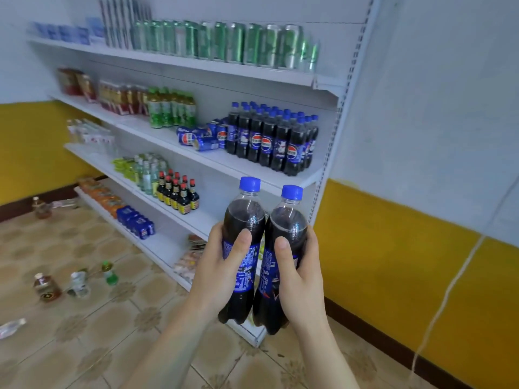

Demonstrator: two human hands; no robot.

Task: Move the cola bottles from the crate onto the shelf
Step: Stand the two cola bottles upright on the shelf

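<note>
I hold two cola bottles upright, side by side and touching, in front of the white shelf unit. My left hand [222, 265] grips the left cola bottle [243, 220] around its blue label. My right hand [300, 270] grips the right cola bottle [288, 223] the same way. Both have blue caps and dark drink inside. On the shelf board [295, 179] above them stands a group of several cola bottles [273, 138] at its right end. The crate is out of view.
Blue cola cans [200, 137] lie left of the shelved bottles. Green bottles, green cans, dark sauce bottles [178, 193] and other goods fill the other shelves. Loose bottles [78, 282] stand on the tiled floor at left. A white cable [446, 293] hangs on the yellow wall.
</note>
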